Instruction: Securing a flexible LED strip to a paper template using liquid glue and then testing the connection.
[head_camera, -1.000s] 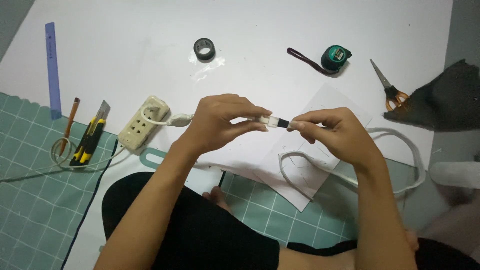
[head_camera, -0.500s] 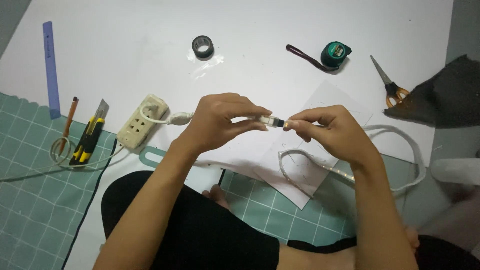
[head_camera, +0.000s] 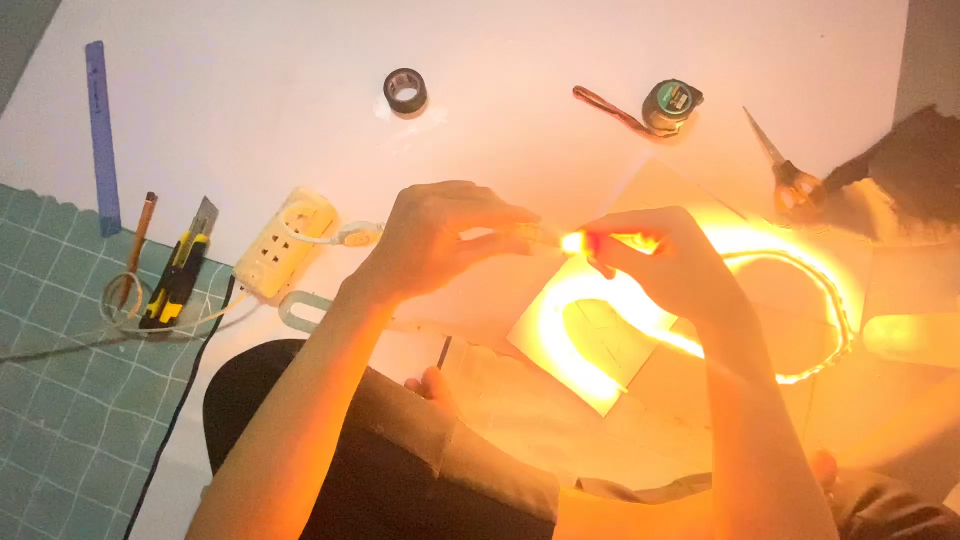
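My left hand (head_camera: 440, 240) pinches a small cable connector (head_camera: 540, 236) at its fingertips. My right hand (head_camera: 670, 265) grips the end of a flexible light strip (head_camera: 800, 265), pressed against that connector. The strip glows bright orange and loops right and back under my right wrist, over a sheet of paper (head_camera: 600, 350). A thin white cable runs from the connector to a cream power strip (head_camera: 283, 243) on the left.
On the white sheet lie a black tape roll (head_camera: 405, 90), a tape measure (head_camera: 670, 103) and scissors (head_camera: 785, 170). At left, a ruler (head_camera: 100, 135), pencil (head_camera: 135, 250) and yellow utility knife (head_camera: 180, 275) rest by the green cutting mat (head_camera: 70, 420). Dark cloth (head_camera: 900, 170) sits far right.
The light strip has lit up orange, flooding my hands and the table with warm light. My hands hold the same joined position.
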